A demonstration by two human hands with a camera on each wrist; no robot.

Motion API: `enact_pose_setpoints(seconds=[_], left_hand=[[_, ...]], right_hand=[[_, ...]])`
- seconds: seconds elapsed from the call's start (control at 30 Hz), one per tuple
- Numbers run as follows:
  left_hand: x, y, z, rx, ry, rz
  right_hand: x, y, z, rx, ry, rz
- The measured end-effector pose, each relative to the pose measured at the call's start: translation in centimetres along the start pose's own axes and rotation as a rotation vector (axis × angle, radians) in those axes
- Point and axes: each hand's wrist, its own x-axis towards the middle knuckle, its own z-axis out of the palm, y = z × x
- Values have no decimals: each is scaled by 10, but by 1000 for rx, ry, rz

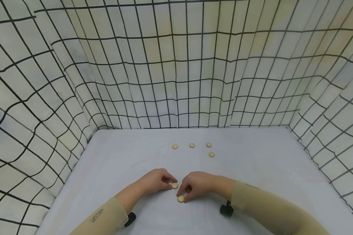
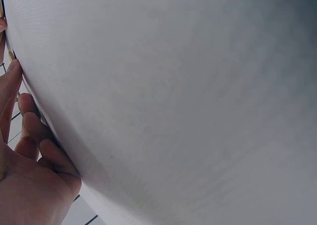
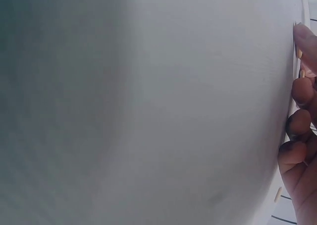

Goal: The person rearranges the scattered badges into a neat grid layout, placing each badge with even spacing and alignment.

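Observation:
Between the thumb and index finger of my left hand (image 1: 158,181) is a round pale wooden button (image 1: 175,185), pinched at its edge on the white table. My right hand (image 1: 198,185) pinches a second wooden button (image 1: 180,198), slightly nearer to me and to the right. Both buttons look flat on the cloth, a small gap apart. The left wrist view shows my left hand (image 2: 37,185) low against the surface, its remaining fingers curled. In the right wrist view, the right hand (image 3: 304,150) is at the edge, with a thin sliver of its button (image 3: 298,51) by the fingertip.
Farther back on the white table (image 1: 129,147) lie more wooden buttons: one to the left (image 1: 175,147), a middle button (image 1: 192,145), a right button (image 1: 209,144), and another button (image 1: 211,154) just in front. Pale walls with a black grid (image 1: 179,71) enclose the table's back and sides.

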Motion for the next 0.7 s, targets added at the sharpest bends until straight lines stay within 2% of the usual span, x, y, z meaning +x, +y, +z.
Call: enact_pose_setpoints(seconds=[0.43,0.7], left_hand=[[1,-1,1,-2,0,-2],[1,-1,1,2,1,1]], right_hand=[[-2,-8,-4,-3,-21,43],[-1,-3,1,-32,-3,23]])
